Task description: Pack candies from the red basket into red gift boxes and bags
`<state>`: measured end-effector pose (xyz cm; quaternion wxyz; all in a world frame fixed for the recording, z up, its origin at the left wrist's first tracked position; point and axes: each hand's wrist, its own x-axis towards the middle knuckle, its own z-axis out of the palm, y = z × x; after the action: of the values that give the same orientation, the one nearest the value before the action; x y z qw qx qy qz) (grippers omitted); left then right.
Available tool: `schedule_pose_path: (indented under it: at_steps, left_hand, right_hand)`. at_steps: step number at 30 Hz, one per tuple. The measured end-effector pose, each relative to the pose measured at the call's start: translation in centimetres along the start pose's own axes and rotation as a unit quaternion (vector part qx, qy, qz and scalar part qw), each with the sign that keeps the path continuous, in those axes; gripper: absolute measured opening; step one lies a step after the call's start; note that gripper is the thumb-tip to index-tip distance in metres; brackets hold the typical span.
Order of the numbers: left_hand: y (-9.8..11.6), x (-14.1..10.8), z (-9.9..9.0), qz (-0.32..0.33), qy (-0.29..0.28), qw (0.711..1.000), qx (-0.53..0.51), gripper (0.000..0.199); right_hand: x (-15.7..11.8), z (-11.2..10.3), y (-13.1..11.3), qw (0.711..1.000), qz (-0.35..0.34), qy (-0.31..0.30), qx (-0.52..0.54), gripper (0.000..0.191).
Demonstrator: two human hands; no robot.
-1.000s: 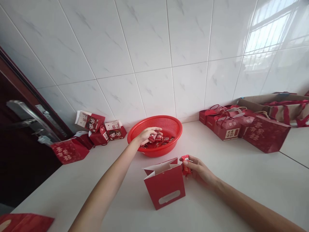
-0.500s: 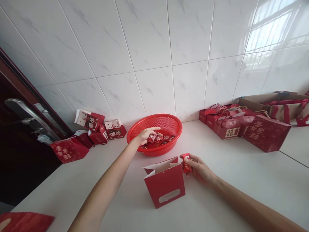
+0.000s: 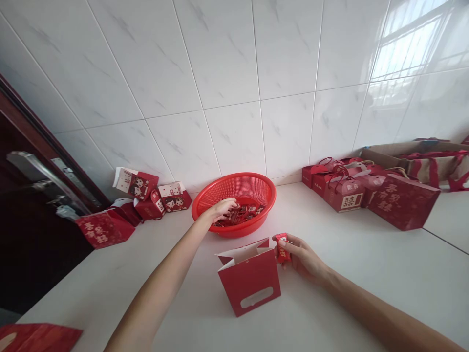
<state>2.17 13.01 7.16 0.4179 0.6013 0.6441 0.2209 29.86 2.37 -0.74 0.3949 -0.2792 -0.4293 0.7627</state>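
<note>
A red perforated basket (image 3: 252,229) stands against the tiled wall with red-wrapped candies (image 3: 252,209) inside. My left hand (image 3: 224,210) reaches over its near left side, fingers curved down at the candies; whether they grip one is too blurred to tell. My right hand (image 3: 289,252) pinches a red candy packet (image 3: 283,248) with gold marks, beside the right edge of an upright red paper bag (image 3: 249,281). The bag has its top open and a pale oval cut-out on the front.
Decorated red boxes (image 3: 148,208) and a red bag (image 3: 104,229) sit at the left by a dark door (image 3: 22,205). Red gift boxes (image 3: 344,193), a large red bag (image 3: 403,200) and a cardboard carton (image 3: 384,154) are at the right. Another red bag (image 3: 44,336) lies bottom left.
My left hand has shifted slightly in the basket; the pink and red packets seen near its fingers before no longer show there. My right hand keeps its place with the packet.
</note>
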Motion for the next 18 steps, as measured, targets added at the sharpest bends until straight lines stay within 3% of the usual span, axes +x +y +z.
schedule_pose_path:
  at_steps: [4, 8, 18]
  left_hand:
    - [-0.53, 0.18, 0.04, -0.031, 0.003, 0.998, 0.050, 0.033]
    - [-0.72, 0.04, 0.18, -0.040, -0.045, 0.988, 0.146, 0.020]
    - [-0.45, -0.72, 0.80, 0.043, -0.088, 0.944, 0.314, 0.024]
  right_hand:
    - [0.03, -0.06, 0.06, 1.000, -0.003, -0.002, 0.000, 0.042]
    - [0.06, -0.05, 0.10, 1.000, -0.001, 0.002, -0.002, 0.043]
    - [0.00, 0.03, 0.20, 1.000, -0.014, -0.004, -0.012, 0.041]
